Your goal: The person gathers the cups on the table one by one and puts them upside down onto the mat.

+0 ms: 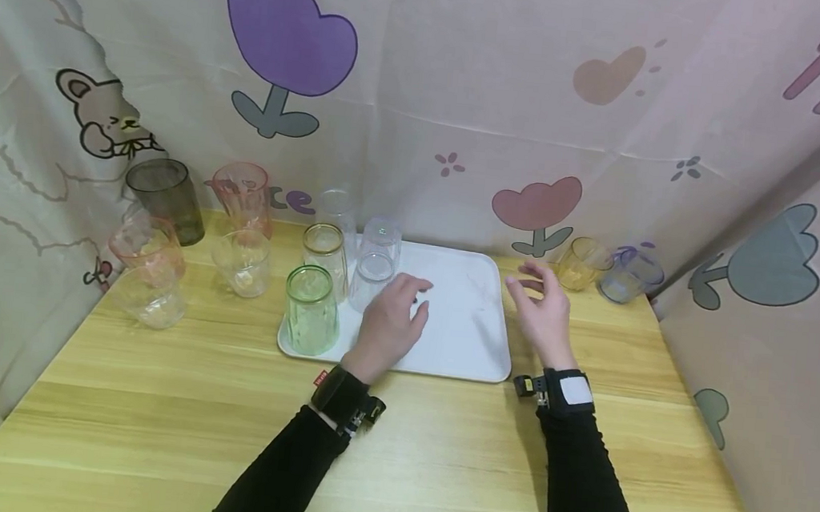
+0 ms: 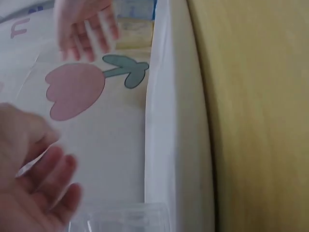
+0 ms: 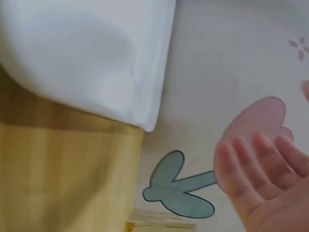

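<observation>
My left hand (image 1: 392, 324) is above the middle of a white tray (image 1: 459, 316), its fingers loosely bent and nothing in them. Just left of it, on the tray, stand a clear glass (image 1: 370, 281), a green glass (image 1: 312, 313) and a glass with an amber rim (image 1: 326, 257). Further clear glasses are behind these. Past the tray's right edge is my right hand (image 1: 544, 315), raised and bare, fingers spread a little. A yellow glass (image 1: 578, 268) and a bluish clear glass (image 1: 628, 277) stand beyond it. In the right wrist view that hand (image 3: 270, 179) holds nothing.
On the wooden table (image 1: 437, 467), left of the tray, are a dark grey glass (image 1: 175, 205), pink glasses (image 1: 244, 195) and clear tumblers (image 1: 153, 300). A printed curtain (image 1: 432, 73) hangs along the back and sides.
</observation>
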A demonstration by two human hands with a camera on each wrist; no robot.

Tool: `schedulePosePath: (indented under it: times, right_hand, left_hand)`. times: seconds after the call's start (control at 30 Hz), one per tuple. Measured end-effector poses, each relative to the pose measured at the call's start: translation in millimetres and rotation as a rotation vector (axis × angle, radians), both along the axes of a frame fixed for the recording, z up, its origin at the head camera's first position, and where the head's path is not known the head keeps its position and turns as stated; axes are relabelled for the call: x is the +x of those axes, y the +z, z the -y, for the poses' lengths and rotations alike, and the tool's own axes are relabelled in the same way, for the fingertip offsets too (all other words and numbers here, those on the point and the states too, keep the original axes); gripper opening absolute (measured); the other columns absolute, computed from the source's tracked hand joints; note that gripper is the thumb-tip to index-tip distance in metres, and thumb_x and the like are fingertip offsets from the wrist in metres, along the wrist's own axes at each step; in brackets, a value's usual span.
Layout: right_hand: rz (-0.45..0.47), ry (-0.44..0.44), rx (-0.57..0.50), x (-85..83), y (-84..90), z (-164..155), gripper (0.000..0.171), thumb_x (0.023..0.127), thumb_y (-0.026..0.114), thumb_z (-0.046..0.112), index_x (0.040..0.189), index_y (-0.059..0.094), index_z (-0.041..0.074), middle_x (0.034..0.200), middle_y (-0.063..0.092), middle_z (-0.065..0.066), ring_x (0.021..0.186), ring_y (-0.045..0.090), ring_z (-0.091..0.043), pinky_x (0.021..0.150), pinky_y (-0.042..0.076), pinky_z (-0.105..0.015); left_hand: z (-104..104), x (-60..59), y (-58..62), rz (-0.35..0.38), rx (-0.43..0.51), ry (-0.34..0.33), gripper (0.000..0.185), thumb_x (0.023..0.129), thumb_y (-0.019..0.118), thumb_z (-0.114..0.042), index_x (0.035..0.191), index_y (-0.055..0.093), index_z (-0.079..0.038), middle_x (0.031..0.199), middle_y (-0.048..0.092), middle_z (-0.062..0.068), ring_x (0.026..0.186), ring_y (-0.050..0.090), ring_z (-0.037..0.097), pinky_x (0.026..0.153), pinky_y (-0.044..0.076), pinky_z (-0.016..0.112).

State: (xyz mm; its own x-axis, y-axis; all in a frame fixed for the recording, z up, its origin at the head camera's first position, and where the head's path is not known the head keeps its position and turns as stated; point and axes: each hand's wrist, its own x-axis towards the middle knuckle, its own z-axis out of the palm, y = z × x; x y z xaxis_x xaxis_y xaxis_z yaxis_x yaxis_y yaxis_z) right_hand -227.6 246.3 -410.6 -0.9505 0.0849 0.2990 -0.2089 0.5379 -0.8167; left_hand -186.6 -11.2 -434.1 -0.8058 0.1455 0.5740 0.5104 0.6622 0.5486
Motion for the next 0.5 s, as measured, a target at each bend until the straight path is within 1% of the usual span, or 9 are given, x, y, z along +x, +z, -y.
schedulePosePath:
  times: [0.03, 0.1, 0.17, 0.23, 0.33, 0.43, 0.5]
  right_hand:
    - [-0.033, -0.014, -0.028, 0.5, 1.8, -1, 0.054, 0.102, 0.067, 0.032, 0.146, 0.053, 0.004, 0.141, 0.061, -0.011, 0.122, 0.062, -0.028, 0.097, 0.053, -0.029]
    - [-0.093, -0.040, -0.078, 1.0, 5.8, -4, 0.050, 0.103, 0.067, 0.028, 0.145, 0.054, 0.005, 0.141, 0.061, -0.009, 0.121, 0.062, -0.024, 0.094, 0.052, -0.021]
    - [-0.140, -0.069, -0.112, 0.2, 8.8, -8, 0.049, 0.103, 0.066, 0.028, 0.144, 0.055, 0.005, 0.141, 0.061, -0.009, 0.120, 0.062, -0.022, 0.094, 0.051, -0.020]
    - [-0.168, -0.105, -0.133, -1.0, 10.6, -14, 0.048, 0.103, 0.066, 0.029, 0.144, 0.054, 0.006, 0.141, 0.061, -0.009, 0.121, 0.061, -0.021, 0.095, 0.051, -0.021]
    - [-0.183, -0.174, -0.167, -2.0, 12.7, -24, 0.050, 0.103, 0.065, 0.032, 0.145, 0.053, 0.007, 0.142, 0.060, -0.008, 0.122, 0.059, -0.020, 0.097, 0.050, -0.025]
    - [-0.177, -0.245, -0.217, -3.1, 12.8, -34, 0.052, 0.103, 0.065, 0.035, 0.147, 0.051, 0.011, 0.144, 0.057, -0.006, 0.124, 0.057, -0.019, 0.101, 0.048, -0.029]
    - [-0.164, -0.285, -0.259, -4.7, 11.3, -40, 0.054, 0.103, 0.065, 0.035, 0.149, 0.048, 0.013, 0.146, 0.055, -0.006, 0.126, 0.056, -0.018, 0.104, 0.046, -0.031]
  left_hand:
    - [-1, 1.5, -0.6, 0.046, -0.030, -0.023, 0.023, 0.095, 0.071, -0.009, 0.117, 0.071, -0.008, 0.109, 0.068, 0.006, 0.090, 0.065, 0.020, 0.071, 0.055, 0.031]
    - [-4, 4.6, -0.7, 0.146, -0.093, -0.072, 0.019, 0.096, 0.070, -0.012, 0.115, 0.073, -0.011, 0.104, 0.069, 0.002, 0.088, 0.065, 0.016, 0.069, 0.054, 0.029]
    - [-7, 7.5, -0.5, 0.234, -0.163, -0.119, 0.017, 0.097, 0.069, -0.014, 0.113, 0.075, -0.013, 0.102, 0.069, -0.001, 0.089, 0.065, 0.015, 0.071, 0.054, 0.029]
    - [-9, 9.7, 0.3, 0.311, -0.226, -0.161, 0.016, 0.098, 0.068, -0.015, 0.112, 0.077, -0.015, 0.101, 0.069, -0.002, 0.091, 0.065, 0.014, 0.072, 0.054, 0.029]
    - [-10, 11.7, 1.1, 0.402, -0.303, -0.217, 0.015, 0.097, 0.068, -0.017, 0.108, 0.079, -0.018, 0.101, 0.069, -0.005, 0.093, 0.066, 0.013, 0.072, 0.054, 0.030]
    - [-10, 13.1, 1.4, 0.485, -0.346, -0.278, 0.014, 0.096, 0.069, -0.016, 0.104, 0.079, -0.018, 0.100, 0.070, -0.006, 0.094, 0.065, 0.012, 0.075, 0.054, 0.030]
    - [-10, 13.6, 0.7, 0.522, -0.364, -0.313, 0.013, 0.095, 0.069, -0.015, 0.101, 0.080, -0.019, 0.099, 0.071, -0.007, 0.095, 0.064, 0.011, 0.077, 0.054, 0.029]
